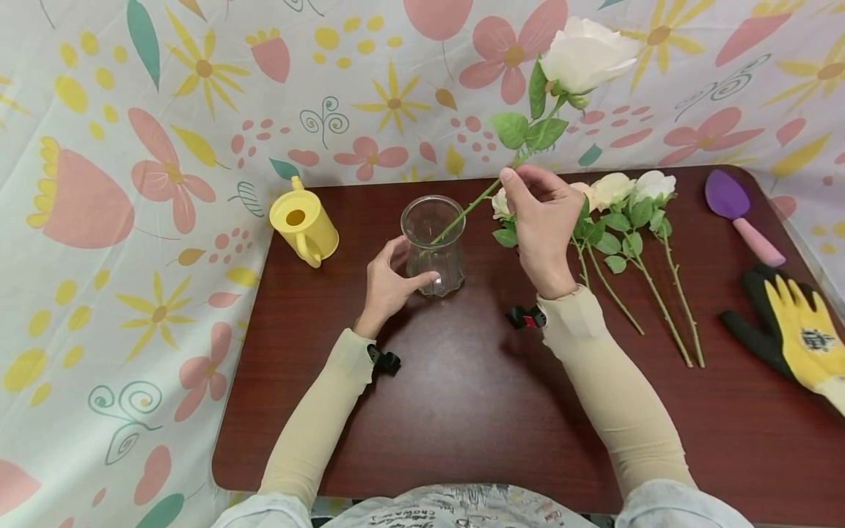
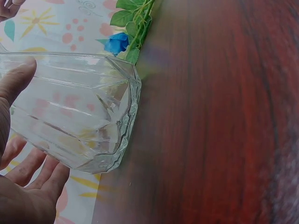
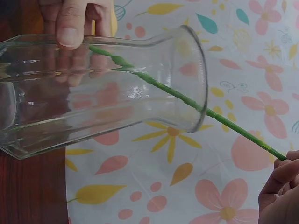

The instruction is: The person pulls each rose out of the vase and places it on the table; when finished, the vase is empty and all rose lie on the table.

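A clear glass vase (image 1: pixel 436 257) with a flared rim stands upright on the table. My left hand (image 1: pixel 394 282) holds it from the left, thumb on the near side and fingers round the far side; the left wrist view shows the thumb (image 2: pixel 21 79) against the glass. My right hand (image 1: pixel 544 216) pinches the stem of a white rose (image 1: pixel 587 57) between thumb and fingertips, above and to the right of the vase. That rose's green stem (image 3: pixel 168 91) slants through the mouth, its lower end inside the vase, above the base.
Several pale roses (image 1: pixel 614 192) lie on the table (image 1: pixel 455 418) right of the vase. A blue flower (image 2: pixel 117 43) shows in the left wrist view. A yellow watering can (image 1: pixel 317 231) stands at left; a purple trowel (image 1: pixel 728 194) and yellow-black gloves (image 1: pixel 802 323) lie at far right.
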Demonstrator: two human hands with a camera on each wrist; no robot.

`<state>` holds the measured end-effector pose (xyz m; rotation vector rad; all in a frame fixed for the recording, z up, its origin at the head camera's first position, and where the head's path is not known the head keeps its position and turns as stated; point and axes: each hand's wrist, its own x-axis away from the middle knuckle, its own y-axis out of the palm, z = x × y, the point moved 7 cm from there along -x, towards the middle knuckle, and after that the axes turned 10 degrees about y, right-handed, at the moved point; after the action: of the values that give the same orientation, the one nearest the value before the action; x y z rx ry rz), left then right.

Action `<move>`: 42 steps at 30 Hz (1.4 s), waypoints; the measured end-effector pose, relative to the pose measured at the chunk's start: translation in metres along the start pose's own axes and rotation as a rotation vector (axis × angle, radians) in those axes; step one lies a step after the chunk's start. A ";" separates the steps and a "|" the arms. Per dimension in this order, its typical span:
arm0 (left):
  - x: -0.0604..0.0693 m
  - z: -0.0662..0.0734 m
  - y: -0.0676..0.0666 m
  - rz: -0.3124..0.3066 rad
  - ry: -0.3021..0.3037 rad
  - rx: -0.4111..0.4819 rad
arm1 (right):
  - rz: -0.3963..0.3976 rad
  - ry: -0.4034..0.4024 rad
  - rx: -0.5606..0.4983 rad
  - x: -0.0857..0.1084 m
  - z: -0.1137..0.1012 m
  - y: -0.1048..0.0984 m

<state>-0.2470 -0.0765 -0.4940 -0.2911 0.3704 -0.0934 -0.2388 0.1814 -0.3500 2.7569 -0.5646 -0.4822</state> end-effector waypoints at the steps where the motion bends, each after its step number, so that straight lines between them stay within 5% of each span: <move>1: 0.000 0.000 0.000 0.000 0.000 0.001 | 0.007 0.002 -0.008 0.000 -0.001 -0.001; 42: 0.000 0.002 -0.001 -0.001 0.018 -0.006 | 0.210 0.061 -0.376 -0.019 -0.040 -0.051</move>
<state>-0.2465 -0.0766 -0.4919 -0.2968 0.3887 -0.0962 -0.2234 0.2424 -0.3258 2.3190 -0.6642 -0.4055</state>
